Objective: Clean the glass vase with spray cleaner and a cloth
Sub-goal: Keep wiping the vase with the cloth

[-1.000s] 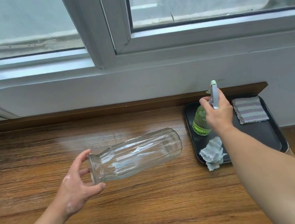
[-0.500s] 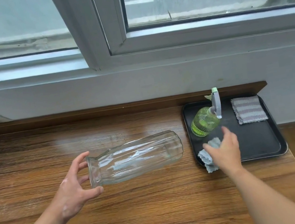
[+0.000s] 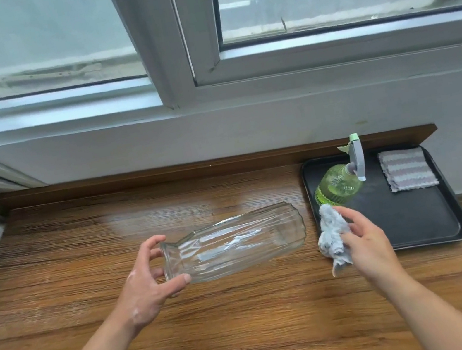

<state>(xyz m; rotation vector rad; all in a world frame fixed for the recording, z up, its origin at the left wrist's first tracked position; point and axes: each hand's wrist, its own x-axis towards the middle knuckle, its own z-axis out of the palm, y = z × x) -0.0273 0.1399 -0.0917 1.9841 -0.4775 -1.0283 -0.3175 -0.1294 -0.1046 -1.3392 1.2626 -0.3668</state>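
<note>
Head view: left hand (image 3: pixel 147 285) grips the ribbed clear glass vase (image 3: pixel 235 243) by its neck, sideways above the wooden bench (image 3: pixel 250 325) — exposing its wall to the crumpled grey cloth (image 3: pixel 332 234) clutched in the right hand (image 3: pixel 365 240).

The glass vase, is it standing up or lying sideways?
Sideways: the clear ribbed glass vase is held level by the left hand at its neck.
</note>
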